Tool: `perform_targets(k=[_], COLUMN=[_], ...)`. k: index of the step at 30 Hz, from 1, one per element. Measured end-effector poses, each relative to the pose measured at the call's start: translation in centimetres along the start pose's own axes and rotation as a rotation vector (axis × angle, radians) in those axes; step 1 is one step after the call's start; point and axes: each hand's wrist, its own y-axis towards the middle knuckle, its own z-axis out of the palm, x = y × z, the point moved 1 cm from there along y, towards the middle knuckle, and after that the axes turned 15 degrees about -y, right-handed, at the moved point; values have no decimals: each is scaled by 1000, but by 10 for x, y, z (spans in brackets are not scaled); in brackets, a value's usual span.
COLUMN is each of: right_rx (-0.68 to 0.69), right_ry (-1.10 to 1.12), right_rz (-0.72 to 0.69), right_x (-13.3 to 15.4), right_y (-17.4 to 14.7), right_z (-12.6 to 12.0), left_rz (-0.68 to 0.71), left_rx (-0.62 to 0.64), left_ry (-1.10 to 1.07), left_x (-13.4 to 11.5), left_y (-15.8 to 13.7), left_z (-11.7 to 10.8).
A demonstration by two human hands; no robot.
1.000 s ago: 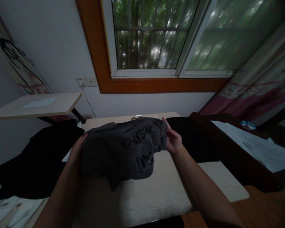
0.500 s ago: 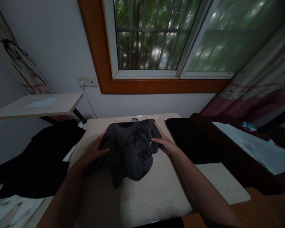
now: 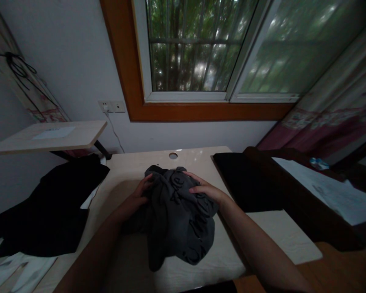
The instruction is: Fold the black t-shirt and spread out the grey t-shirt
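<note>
A crumpled dark grey T-shirt (image 3: 177,215) with black lettering lies bunched on the pale wood-grain table (image 3: 201,156) in front of me. My left hand (image 3: 142,191) grips its upper left edge, thumb and fingers pressed into the cloth. On the upper right, my right hand (image 3: 205,190) holds the fabric, with the thumb over the printed side. Folds hide parts of the fingertips on both hands. The lower part of the shirt spreads loosely toward me.
Black cloth (image 3: 49,203) covers the left side, below a small raised shelf (image 3: 88,136). To the right lie a folded black cloth (image 3: 247,183) and a whitish sheet (image 3: 320,189). A round hole (image 3: 173,156) pierces the table near the wall, below a window.
Both hands have drawn the T-shirt toward me and slightly right, bunching it more at the top. The round table hole now shows fully.
</note>
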Motion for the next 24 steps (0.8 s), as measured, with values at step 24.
perform_targets(k=[24], right_rx=[-611], right_ry=[415], right_rz=[-304], right_x=[2], right_y=[-1], right_z=[-22], left_rz=[344], left_rx=[-685], left_ry=[-22], left_x=[-13], left_y=[7], left_z=[-50])
